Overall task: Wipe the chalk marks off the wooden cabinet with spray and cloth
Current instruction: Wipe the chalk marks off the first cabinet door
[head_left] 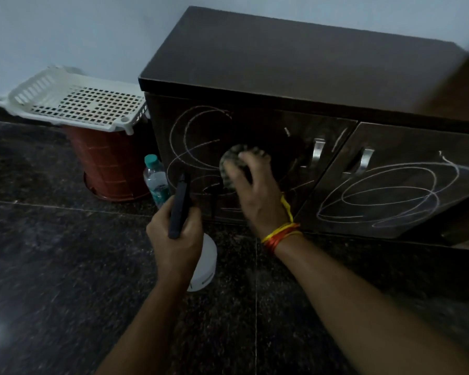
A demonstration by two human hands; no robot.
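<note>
Right hand (251, 185) clutches a bunched, dark-striped grey cloth (232, 161), fingers curled over it, pressing it flat against the left door of the low dark-brown wooden cabinet (295, 66); red and yellow thread bands (280, 234) circle that wrist; left hand (175, 234) wraps around the neck of a white plastic spray bottle with a black trigger head (180, 204), nozzle aimed toward the same door, bottle held just off the floor; white looping chalk marks (195, 142) run across the left door, to the left of the cloth and under it; more chalk loops (390, 196) cover the right door, which stands slightly ajar; two curved metal handles (318, 152) sit where the doors meet; clear plastic water bottle with a teal cap (156, 180) stands on the dark speckled stone floor (52, 253) beside the cabinet's left corner; behind it, a red-brown plastic bucket (111, 166) carries a cream perforated plastic tray (73, 100) on top.
</note>
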